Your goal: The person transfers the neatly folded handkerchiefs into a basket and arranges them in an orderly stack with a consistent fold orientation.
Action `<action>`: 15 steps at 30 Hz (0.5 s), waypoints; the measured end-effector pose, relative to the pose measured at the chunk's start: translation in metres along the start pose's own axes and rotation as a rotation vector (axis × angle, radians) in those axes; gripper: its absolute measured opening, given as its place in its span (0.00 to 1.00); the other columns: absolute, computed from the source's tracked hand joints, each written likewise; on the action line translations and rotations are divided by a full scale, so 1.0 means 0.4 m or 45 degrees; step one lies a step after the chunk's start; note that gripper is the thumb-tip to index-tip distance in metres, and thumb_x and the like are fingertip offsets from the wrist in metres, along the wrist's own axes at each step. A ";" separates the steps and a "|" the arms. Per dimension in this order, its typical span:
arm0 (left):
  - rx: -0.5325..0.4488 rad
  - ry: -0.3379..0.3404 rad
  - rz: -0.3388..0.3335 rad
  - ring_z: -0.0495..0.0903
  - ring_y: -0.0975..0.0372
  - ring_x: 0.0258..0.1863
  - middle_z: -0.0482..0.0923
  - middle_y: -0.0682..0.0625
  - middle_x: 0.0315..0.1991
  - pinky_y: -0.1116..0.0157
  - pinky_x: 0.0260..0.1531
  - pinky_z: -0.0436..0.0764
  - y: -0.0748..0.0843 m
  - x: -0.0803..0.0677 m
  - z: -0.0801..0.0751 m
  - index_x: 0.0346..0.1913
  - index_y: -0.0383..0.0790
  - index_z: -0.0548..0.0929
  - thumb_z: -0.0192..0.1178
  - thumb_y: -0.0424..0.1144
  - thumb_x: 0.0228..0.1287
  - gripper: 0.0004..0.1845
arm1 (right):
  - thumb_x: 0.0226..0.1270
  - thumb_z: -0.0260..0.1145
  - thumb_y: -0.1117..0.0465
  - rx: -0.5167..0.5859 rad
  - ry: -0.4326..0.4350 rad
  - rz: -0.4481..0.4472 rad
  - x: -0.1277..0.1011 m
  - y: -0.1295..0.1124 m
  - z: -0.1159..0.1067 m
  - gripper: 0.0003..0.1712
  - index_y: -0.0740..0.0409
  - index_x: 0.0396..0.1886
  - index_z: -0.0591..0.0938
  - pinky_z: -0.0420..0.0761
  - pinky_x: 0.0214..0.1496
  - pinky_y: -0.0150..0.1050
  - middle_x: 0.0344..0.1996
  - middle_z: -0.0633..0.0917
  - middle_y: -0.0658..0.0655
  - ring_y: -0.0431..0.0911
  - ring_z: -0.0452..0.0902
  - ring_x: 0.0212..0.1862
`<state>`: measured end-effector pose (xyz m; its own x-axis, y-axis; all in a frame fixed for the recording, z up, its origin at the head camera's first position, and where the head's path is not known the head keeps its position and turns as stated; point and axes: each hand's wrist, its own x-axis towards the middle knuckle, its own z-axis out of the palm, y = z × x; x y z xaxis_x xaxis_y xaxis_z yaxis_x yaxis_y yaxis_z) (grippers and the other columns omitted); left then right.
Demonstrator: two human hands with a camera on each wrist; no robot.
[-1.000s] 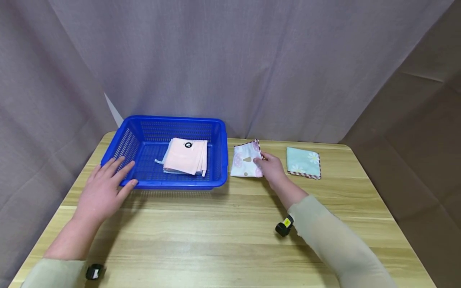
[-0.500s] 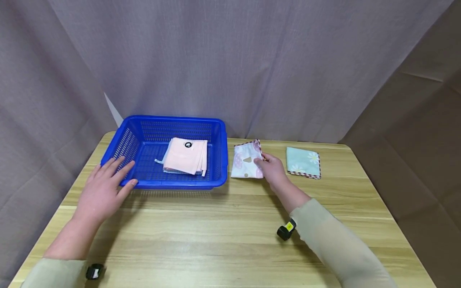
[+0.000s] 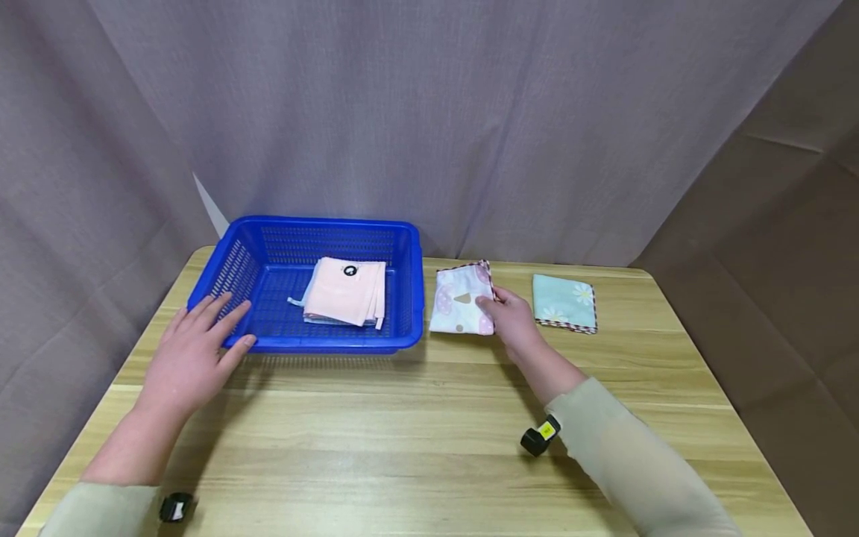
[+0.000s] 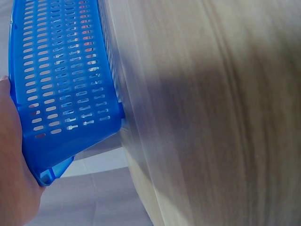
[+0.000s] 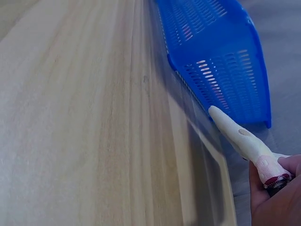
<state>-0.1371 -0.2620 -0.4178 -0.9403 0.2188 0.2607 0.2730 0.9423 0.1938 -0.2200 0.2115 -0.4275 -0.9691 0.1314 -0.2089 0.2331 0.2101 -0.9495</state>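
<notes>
My right hand (image 3: 511, 317) pinches the right edge of a folded white cloth with pink mushroom prints (image 3: 460, 300), which lies on the table just right of the blue basket (image 3: 408, 298). In the right wrist view the cloth (image 5: 240, 136) sticks out from my fingers toward the basket (image 5: 221, 70). My left hand (image 3: 194, 350) rests with straight fingers against the basket's front left corner; in the left wrist view the palm (image 4: 11, 165) touches the basket's wall (image 4: 66, 94). A stack of folded pink cloths (image 3: 345, 291) lies in the basket.
A folded pale green cloth with daisies (image 3: 565, 303) lies at the back right of the wooden table (image 3: 403, 432). A grey curtain hangs behind the table. Small black wrist cameras (image 3: 540, 436) sit at both sleeves.
My right hand has drawn slightly toward me while still pinching the mushroom cloth, whose edge lifted a little. The left hand has not moved.
</notes>
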 end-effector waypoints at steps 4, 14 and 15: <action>-0.001 0.006 0.007 0.54 0.38 0.73 0.60 0.35 0.73 0.40 0.73 0.41 0.000 0.000 -0.002 0.73 0.42 0.68 0.49 0.58 0.75 0.32 | 0.73 0.63 0.58 0.043 -0.001 -0.006 -0.015 -0.013 -0.004 0.29 0.62 0.70 0.72 0.81 0.39 0.27 0.58 0.80 0.63 0.37 0.78 0.39; 0.002 0.004 0.016 0.54 0.39 0.73 0.60 0.35 0.73 0.41 0.73 0.39 -0.001 -0.001 -0.001 0.73 0.43 0.68 0.49 0.58 0.75 0.32 | 0.73 0.63 0.58 0.154 0.001 -0.002 -0.043 -0.030 -0.025 0.30 0.61 0.71 0.70 0.82 0.37 0.28 0.44 0.84 0.53 0.35 0.80 0.33; 0.002 0.004 0.016 0.53 0.39 0.73 0.60 0.35 0.73 0.41 0.73 0.39 -0.001 -0.001 -0.001 0.73 0.43 0.68 0.49 0.58 0.75 0.32 | 0.73 0.63 0.58 0.165 0.000 -0.004 -0.044 -0.030 -0.028 0.30 0.62 0.71 0.70 0.83 0.37 0.28 0.41 0.84 0.51 0.35 0.80 0.33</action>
<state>-0.1365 -0.2625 -0.4174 -0.9363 0.2296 0.2659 0.2841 0.9400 0.1889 -0.2048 0.2176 -0.4097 -0.9697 0.1310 -0.2062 0.2180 0.0836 -0.9724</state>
